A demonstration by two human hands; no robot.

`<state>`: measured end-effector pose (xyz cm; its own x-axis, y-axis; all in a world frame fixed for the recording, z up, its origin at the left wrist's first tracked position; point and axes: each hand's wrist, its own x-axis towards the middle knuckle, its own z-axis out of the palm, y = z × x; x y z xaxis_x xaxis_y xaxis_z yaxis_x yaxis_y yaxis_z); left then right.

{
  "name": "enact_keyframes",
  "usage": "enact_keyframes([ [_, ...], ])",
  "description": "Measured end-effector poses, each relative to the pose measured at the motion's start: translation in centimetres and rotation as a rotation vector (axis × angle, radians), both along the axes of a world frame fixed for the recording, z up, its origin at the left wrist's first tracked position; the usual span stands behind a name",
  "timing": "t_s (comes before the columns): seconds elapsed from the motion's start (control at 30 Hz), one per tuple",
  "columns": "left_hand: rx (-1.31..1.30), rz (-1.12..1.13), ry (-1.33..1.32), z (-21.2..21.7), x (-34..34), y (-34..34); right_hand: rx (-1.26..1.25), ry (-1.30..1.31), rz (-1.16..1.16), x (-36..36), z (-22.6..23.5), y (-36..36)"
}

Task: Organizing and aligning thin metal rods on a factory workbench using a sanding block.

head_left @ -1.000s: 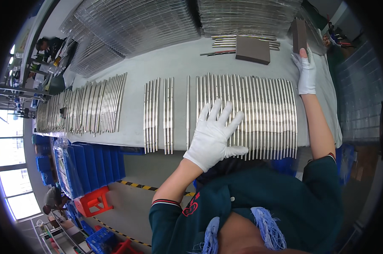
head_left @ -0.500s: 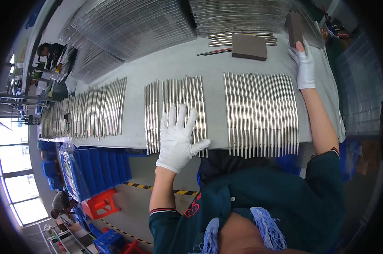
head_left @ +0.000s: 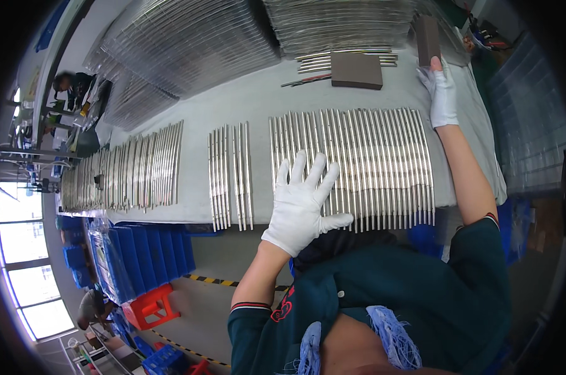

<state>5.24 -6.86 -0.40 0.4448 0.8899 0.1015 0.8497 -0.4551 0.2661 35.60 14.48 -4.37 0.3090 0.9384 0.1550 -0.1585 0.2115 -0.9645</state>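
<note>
A white-gloved left hand (head_left: 299, 211), fingers (head_left: 316, 169) spread wide, lies palm down over the left part of a broad row of silvery metal rods (head_left: 383, 165), side by side along the front of a cloth-covered counter (head_left: 258, 97). Farther back at right, the gloved right hand (head_left: 444, 100) grips the near end of a brown block (head_left: 428, 39), thumb against it. Two narrow rod groups (head_left: 219, 178) and a longer rod row (head_left: 123, 172) lie farther left; a flat brown block (head_left: 357, 70) rests behind.
</note>
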Motion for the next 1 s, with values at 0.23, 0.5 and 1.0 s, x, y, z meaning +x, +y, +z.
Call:
enact_keyframes([
  [0.23, -0.053, 0.147, 0.163, 0.2, -2.8, -0.5, -0.016, 0.107, -0.036, 0.4, 0.1, -0.2],
  [0.5, 0.002, -0.196, 0.015, 0.2, 5.2, 1.8, -0.011, 0.102, -0.004, -0.5, 0.5, -0.2],
  [1.0, -0.05, -0.127, 0.082, 0.7, 2.2, 0.9, -0.02, 0.238, 0.021, -0.4, 0.7, -0.2],
])
